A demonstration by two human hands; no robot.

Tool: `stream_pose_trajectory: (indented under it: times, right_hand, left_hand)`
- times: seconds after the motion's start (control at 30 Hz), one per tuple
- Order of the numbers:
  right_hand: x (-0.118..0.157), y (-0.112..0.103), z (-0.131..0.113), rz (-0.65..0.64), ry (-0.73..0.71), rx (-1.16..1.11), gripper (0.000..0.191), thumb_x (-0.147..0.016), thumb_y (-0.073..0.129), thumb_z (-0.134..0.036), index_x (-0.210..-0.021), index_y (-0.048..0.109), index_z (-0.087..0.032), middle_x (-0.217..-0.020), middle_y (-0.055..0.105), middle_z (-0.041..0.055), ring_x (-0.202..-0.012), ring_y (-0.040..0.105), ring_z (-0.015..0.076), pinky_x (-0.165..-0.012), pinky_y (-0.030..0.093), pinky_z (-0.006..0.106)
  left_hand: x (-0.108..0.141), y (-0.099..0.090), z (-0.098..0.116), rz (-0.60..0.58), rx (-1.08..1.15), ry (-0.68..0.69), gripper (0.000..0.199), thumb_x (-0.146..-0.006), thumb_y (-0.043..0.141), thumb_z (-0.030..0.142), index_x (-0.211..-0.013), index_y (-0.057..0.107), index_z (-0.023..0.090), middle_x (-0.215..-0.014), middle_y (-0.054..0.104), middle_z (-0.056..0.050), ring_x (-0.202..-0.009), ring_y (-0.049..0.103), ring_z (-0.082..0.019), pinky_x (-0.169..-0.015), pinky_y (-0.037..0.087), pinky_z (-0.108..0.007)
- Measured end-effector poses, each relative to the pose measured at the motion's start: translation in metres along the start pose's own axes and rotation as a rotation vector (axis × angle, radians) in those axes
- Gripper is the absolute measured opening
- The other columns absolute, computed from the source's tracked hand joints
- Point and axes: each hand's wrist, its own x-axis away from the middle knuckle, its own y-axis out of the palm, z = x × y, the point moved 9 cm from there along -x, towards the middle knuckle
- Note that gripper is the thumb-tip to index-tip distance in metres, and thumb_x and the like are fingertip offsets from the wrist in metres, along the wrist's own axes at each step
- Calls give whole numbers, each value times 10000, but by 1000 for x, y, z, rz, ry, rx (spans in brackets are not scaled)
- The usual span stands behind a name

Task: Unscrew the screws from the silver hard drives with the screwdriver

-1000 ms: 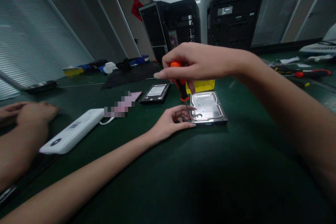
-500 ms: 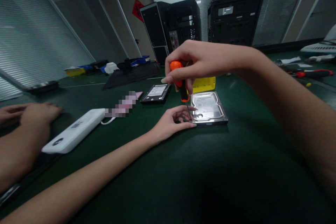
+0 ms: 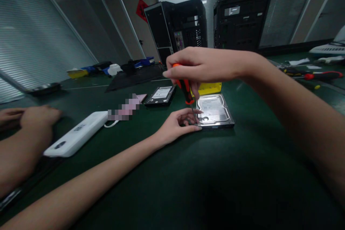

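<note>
A silver hard drive lies flat on the green table, label side up. My left hand grips its near left corner, thumb along the front edge and fingers over the top. Above it, my right hand is wrapped round the orange and black handle of a screwdriver. The screwdriver is tilted slightly, and its shaft runs down to the drive's near left corner between the fingers of my left hand. Whether the tip sits in a screw is too small to tell.
A second hard drive lies to the left, and a yellow tray is behind the first. A white power bank is near another person's hands. Computer cases stand at the back; pliers lie right.
My right hand has come down slightly over the screwdriver handle, covering more of its orange top. The left hand and the hard drive have stayed in place.
</note>
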Motion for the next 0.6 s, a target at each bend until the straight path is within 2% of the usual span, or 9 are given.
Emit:
stream_pose_trajectory:
  times: [0.13, 0.23, 0.4, 0.6]
  right_hand:
    - [3, 2, 7, -36, 48, -117, 241, -901, 377, -292, -876, 518, -98, -741, 499, 0, -549, 439, 21, -491, 325, 146]
    - [2, 3, 10, -29, 44, -143, 257, -887, 413, -324, -887, 526, -93, -706, 508, -3, -534, 447, 25, -484, 332, 149]
    - [-2, -1, 8, 58, -21, -45, 305, -846, 475, -384, -873, 559, -92, -779, 530, 15, -640, 480, 44, -527, 340, 149]
    - [-2, -7, 11, 143, -15, 35, 346, -808, 527, -388, -1017, 526, -112, -918, 551, 27, -741, 517, 67, -555, 352, 148]
  left_hand:
    - [0, 0, -2, -6, 12, -11, 494, -723, 680, 297, -1171, 516, 169, -917, 594, -40, -830, 553, -148, -712, 423, -274]
    - [0, 0, -2, -3, 9, -14, 494, -718, 686, 296, -1167, 521, 172, -918, 592, -38, -822, 550, -143, -705, 423, -266]
    - [0, -1, -1, 2, 11, -10, 496, -713, 691, 291, -1166, 525, 177, -931, 592, -39, -800, 544, -135, -692, 423, -259]
    - [0, -2, -2, 18, -1, 6, 515, -705, 698, 301, -1176, 521, 189, -933, 586, -33, -735, 519, -110, -648, 415, -238]
